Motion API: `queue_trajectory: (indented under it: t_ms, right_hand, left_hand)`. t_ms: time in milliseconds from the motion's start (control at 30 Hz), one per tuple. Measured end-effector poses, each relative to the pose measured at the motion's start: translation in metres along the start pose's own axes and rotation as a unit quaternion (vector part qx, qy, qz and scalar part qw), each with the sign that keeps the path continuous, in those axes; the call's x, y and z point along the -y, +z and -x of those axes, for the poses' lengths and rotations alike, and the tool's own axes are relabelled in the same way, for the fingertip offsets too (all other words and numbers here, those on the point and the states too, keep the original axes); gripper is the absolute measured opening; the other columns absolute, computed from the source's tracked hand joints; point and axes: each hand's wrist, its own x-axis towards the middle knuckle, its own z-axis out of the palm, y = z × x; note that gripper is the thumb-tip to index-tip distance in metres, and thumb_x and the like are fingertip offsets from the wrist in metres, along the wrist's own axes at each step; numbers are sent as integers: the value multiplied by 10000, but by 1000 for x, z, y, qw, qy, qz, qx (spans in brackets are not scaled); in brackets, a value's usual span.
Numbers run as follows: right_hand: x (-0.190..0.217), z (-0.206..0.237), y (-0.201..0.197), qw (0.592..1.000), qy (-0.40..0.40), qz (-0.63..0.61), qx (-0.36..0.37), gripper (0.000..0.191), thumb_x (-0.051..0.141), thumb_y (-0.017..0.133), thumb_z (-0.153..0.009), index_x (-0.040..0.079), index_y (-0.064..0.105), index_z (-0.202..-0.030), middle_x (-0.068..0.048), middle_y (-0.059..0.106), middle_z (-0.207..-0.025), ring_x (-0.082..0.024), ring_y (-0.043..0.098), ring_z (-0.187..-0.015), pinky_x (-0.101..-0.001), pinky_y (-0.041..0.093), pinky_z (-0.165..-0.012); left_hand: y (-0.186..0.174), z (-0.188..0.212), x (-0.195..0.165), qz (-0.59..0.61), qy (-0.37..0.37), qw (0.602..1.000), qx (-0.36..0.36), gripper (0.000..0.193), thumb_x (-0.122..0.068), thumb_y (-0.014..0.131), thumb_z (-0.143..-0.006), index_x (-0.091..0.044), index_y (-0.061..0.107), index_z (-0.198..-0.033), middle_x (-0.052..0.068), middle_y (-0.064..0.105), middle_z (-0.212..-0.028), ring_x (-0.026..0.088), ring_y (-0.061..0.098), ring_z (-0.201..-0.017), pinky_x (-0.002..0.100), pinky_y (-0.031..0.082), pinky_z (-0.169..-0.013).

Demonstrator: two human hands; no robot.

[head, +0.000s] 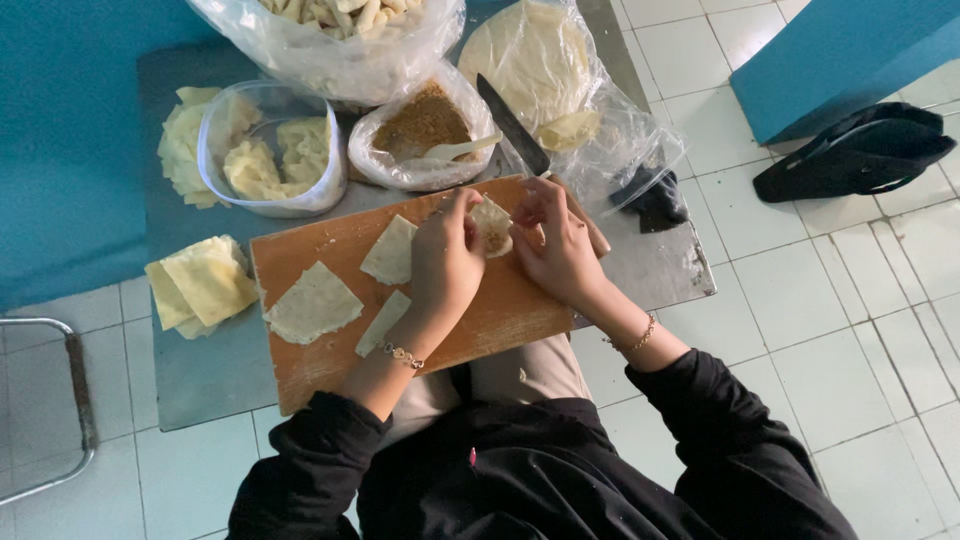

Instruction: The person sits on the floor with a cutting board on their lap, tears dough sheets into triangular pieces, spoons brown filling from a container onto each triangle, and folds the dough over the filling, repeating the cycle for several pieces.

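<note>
Both hands meet over the upper right part of the wooden cutting board [330,375]: the left hand [445,262] and the right hand [560,245] each pinch the same small filled dough wrapper [492,224] between their fingertips. Three flat dough pieces [313,303] lie on the board left of the hands. Behind it, a knife [512,125] rests beside a bag of brown filling [423,122], possibly ground meat.
</note>
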Motion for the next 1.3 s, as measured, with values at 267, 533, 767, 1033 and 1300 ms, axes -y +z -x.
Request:
queue_trajectory:
  t_ms: [267, 533, 767, 1033, 1300]
  right_hand:
    - [3, -9, 6, 993, 73, -75, 49, 598, -69, 663, -919, 42, 388, -1438, -121, 638, -1108, -204, 744, -981, -299, 643, -842]
    - [1, -8, -3, 992, 10, -107, 73, 565, -146, 507, -949, 17, 358, -1470, -155, 575, -1297, -221, 656, -1193, -328, 644, -925]
    - [-1, -10, -3, 991, 5, -85, 100, 542, -114, 579, -942, -4, 365, -1428, -158, 556, -1252, -240, 618, -1199, -321, 638, -909]
    - [-9, -11, -9, 985, -77, -71, 140, 627, -138, 568, -897, -18, 307, -1454, -196, 519, -1300, -253, 611, -1229, -359, 577, -978]
    - [14, -9, -32, 978, -138, 97, 125, 729, 145, 790, -863, 37, 387, -1460, -87, 699, -1273, -337, 644, -1188, -449, 514, -997]
  left_hand:
    - [-5, -1, 6, 29, 40, 994, 93, 385, 42, 670, -875, -2, 572, -1245, 221, 685, -899, 419, 691, -863, 504, 528, -750]
    - [-38, -6, 3, -23, 184, 961, 204, 573, 128, 580, -752, 13, 540, -1312, 267, 676, -1110, 448, 658, -1018, 487, 555, -829]
    - [-36, -14, 2, -119, 100, 937, 314, 361, 42, 562, -940, -7, 568, -1297, 243, 672, -1098, 396, 652, -1095, 455, 539, -892]
    - [-27, -12, 7, -94, 157, 951, 249, 281, 76, 552, -852, 28, 677, -1099, 226, 670, -1218, 396, 648, -1071, 438, 537, -927]
    - [-24, -17, 14, -77, 187, 950, 237, 208, 38, 575, -856, 28, 705, -1018, 211, 662, -1115, 400, 642, -1026, 457, 527, -879]
